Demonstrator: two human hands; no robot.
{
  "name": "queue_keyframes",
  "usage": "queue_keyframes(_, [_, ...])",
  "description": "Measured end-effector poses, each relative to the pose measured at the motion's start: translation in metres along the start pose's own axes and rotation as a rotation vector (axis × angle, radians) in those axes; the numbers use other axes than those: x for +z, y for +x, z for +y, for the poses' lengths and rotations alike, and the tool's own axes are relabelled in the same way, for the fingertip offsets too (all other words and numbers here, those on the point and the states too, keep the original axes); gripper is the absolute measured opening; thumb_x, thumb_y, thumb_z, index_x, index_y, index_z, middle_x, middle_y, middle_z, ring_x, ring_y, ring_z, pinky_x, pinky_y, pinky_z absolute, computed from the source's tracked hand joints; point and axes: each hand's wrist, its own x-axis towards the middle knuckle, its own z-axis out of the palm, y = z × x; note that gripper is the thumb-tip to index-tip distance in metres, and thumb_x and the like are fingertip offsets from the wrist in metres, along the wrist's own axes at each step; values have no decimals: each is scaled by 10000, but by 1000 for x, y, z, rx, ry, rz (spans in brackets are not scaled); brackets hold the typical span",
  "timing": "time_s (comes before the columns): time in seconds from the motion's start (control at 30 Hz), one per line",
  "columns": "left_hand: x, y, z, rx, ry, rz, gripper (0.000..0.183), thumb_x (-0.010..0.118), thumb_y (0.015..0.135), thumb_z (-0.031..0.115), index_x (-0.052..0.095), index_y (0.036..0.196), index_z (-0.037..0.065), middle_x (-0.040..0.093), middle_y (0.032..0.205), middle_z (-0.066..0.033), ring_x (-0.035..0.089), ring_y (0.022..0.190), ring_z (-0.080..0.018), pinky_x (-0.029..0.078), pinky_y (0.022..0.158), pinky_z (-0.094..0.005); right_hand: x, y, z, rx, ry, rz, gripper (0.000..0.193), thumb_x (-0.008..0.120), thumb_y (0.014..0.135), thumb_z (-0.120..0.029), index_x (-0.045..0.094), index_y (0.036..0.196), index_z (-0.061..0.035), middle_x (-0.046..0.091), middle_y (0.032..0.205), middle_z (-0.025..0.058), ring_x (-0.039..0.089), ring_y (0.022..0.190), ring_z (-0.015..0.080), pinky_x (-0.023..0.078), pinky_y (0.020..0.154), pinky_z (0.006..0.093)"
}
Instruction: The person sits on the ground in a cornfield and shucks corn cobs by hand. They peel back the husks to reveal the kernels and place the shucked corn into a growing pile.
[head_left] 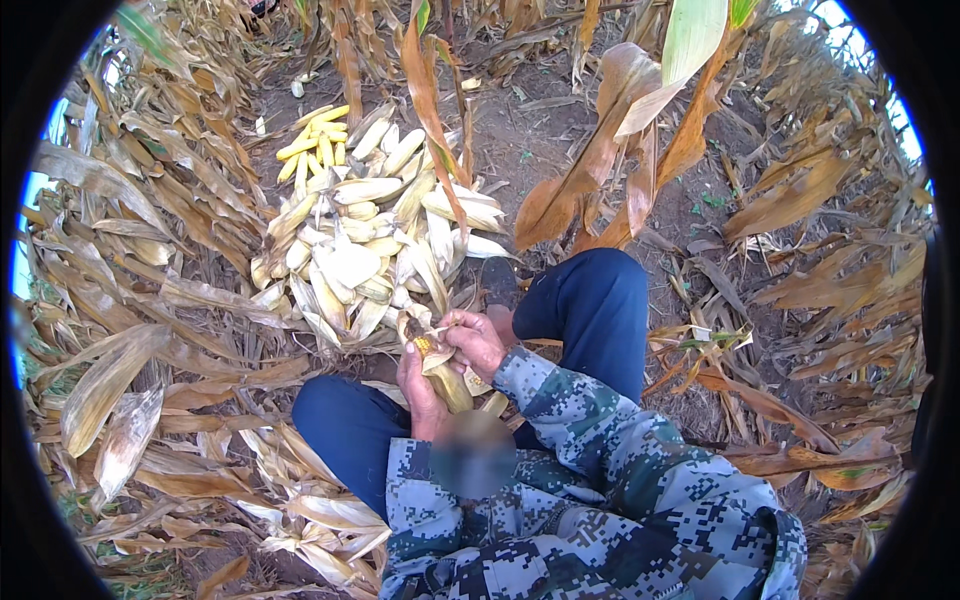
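Observation:
An ear of corn [446, 383] lies in my left hand [421, 392], whose fingers wrap round its side. Its husk is partly open at the top, and yellow kernels show there beside a dark, dry tip. My right hand [478, 340] pinches a strip of the pale husk near that tip, pulled out to the right. Just ahead of both hands is a heap of corn ears in their husks [350, 262], whitish and tan. At the heap's far left lie several bare yellow ears [322, 138].
Dry corn stalks and leaves [160, 210] stand thick on the left, with more on the right [830, 240]. Brown leaves [600, 160] hang ahead at the right. Stripped husks [330, 530] lie by my left knee [340, 420]; my right knee [600, 290] is raised. Bare soil [520, 130] shows ahead.

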Motion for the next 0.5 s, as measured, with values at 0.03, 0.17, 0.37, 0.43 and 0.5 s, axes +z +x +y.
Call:
queue_keyframes(0.03, [-8, 1, 1, -3, -23, -5, 478, 428, 1103, 393, 571, 1244, -40, 664, 1110, -146, 682, 945, -245, 575, 830, -396, 3, -3, -4, 65, -123, -24, 76, 568, 910, -12, 622, 919, -65, 619, 769, 38, 483, 496, 97, 412, 443, 275])
queue_keyframes(0.17, [-74, 40, -25, -7, -155, 144, 595, 453, 1067, 543, 542, 1314, 9, 646, 1065, -149, 659, 893, -275, 567, 775, -435, -14, -2, 45, -85, -524, -336, 107, 592, 899, -104, 647, 834, -39, 619, 695, 33, 587, 556, 159, 479, 508, 329])
queue_keyframes(0.37, [-57, 29, 1, -14, 33, 412, 663, 425, 1042, 638, 537, 1336, 55, 599, 962, -122, 591, 820, -260, 525, 756, -385, -21, -51, 64, -66, -1406, -428, 301, 618, 779, -281, 745, 972, -88, 717, 894, 214, 701, 860, 411, 552, 805, 509])
queue_keyframes(0.43, [-61, 27, 16, -8, -117, 453, 663, 400, 1041, 656, 519, 1358, 86, 571, 982, -110, 553, 823, -235, 502, 764, -370, -29, -64, 68, -75, -1435, -527, 321, 604, 787, -281, 755, 1003, -99, 728, 921, 212, 709, 897, 409, 553, 824, 518])
queue_keyframes(0.5, [-66, 32, 28, 12, -219, 456, 675, 374, 1040, 672, 486, 1389, 105, 549, 990, -108, 532, 824, -229, 491, 763, -368, -45, -73, 83, -32, -1499, -636, 337, 590, 790, -270, 766, 1026, -105, 738, 945, 209, 714, 913, 411, 557, 836, 518])
